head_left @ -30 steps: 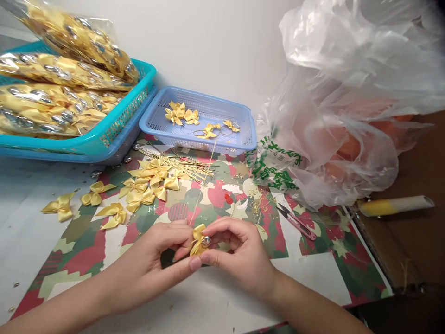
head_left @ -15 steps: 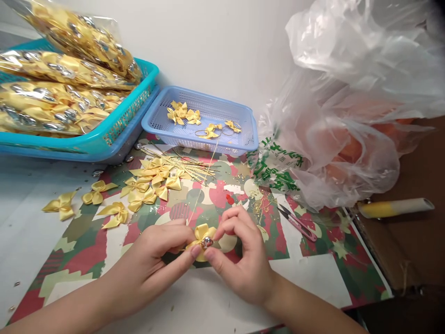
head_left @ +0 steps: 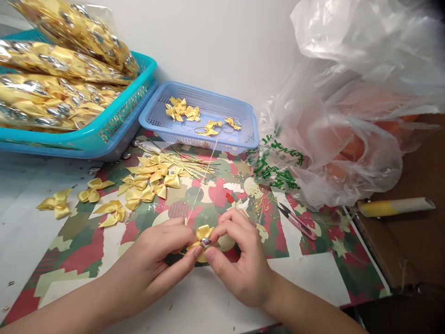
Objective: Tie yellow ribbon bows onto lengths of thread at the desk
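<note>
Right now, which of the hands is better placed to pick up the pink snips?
The right hand, probably: the pink snips lie just to its right, while the left hand is farther away and pinches the yellow bow.

Loose bows [head_left: 139,185] and snips [head_left: 297,221] flank bare patterned paper [head_left: 215,192] ahead of the hands.

We face a plain white wall [head_left: 225,41] behind a white tabletop [head_left: 21,232]; a brown cardboard surface [head_left: 417,241] lies at right.

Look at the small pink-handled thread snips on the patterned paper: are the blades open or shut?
Open, slightly. The pink-handled thread snips lie flat on the patterned paper, their dark blades parted in a narrow V.
</note>
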Action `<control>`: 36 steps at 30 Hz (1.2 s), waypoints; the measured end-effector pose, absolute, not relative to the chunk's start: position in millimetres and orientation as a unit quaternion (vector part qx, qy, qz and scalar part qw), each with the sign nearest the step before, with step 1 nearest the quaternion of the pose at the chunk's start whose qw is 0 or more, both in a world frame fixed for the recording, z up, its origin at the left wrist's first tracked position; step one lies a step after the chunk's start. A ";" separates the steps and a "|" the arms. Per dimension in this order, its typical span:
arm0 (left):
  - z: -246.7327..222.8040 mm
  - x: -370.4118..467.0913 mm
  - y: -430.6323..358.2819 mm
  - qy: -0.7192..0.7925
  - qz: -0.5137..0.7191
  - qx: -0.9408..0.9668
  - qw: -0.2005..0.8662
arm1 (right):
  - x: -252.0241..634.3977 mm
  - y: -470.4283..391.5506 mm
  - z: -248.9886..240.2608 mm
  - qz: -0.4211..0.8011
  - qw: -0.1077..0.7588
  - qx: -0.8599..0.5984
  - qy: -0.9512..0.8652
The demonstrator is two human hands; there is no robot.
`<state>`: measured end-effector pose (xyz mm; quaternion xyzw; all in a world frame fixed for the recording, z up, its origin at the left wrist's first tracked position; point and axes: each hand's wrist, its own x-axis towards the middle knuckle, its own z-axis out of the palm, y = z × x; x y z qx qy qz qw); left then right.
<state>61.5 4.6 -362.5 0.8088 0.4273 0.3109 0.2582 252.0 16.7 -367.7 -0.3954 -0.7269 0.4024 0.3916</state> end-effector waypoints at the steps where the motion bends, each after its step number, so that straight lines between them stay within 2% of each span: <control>1: -362.2 61.7 4.7 0.425 0.311 0.811 0.254 | 251.5 16.8 -368.2 0.403 0.383 -0.398 -0.729; 6: -361.9 60.5 4.6 0.420 0.316 0.813 0.250 | 250.9 17.4 -368.2 0.397 0.356 -0.381 -0.755; 15: -361.7 52.4 1.9 0.442 0.305 0.781 0.319 | 252.5 19.7 -368.3 0.376 0.391 -0.367 -0.756; 27: -361.6 53.5 1.4 0.451 0.312 0.769 0.328 | 250.7 19.3 -369.4 0.351 0.407 -0.355 -0.764; 36: -364.5 54.0 1.0 0.413 0.319 0.743 0.419 | 247.1 15.9 -373.9 0.362 0.381 -0.359 -0.771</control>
